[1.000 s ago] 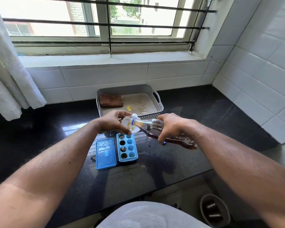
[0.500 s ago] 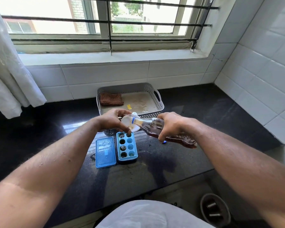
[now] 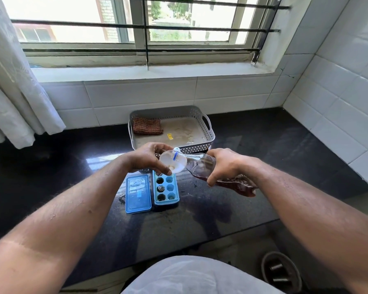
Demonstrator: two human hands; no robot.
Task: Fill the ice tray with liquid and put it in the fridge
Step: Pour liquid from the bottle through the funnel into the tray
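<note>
Left hand (image 3: 147, 159) pinches the rim of a white funnel (image 3: 168, 161), fingers curled round it, holding it over the far end of the blue ice tray (image 3: 166, 190). Right hand (image 3: 223, 166) wraps the body of a clear bottle (image 3: 197, 166) of dark reddish liquid. The bottle is tilted, neck down into the funnel and base toward the person's right.

The tray sits flat on the dark surface (image 3: 263, 149), just below the hands. Left-column cells look dark with liquid, right-column cells show plain light blue. Can't tell the fill of the far-left cell, as the funnel and a fingertip cover it. A blue lid (image 3: 138, 194) lies flat just left of the tray, edges about touching.

Behind the hands, a grey perforated basket (image 3: 168, 111) sits on the surface by the tiled wall, with a folded checked cloth (image 3: 147, 125) in its far-left corner. A white curtain (image 3: 15, 81) hangs at far left under the barred window.
</note>
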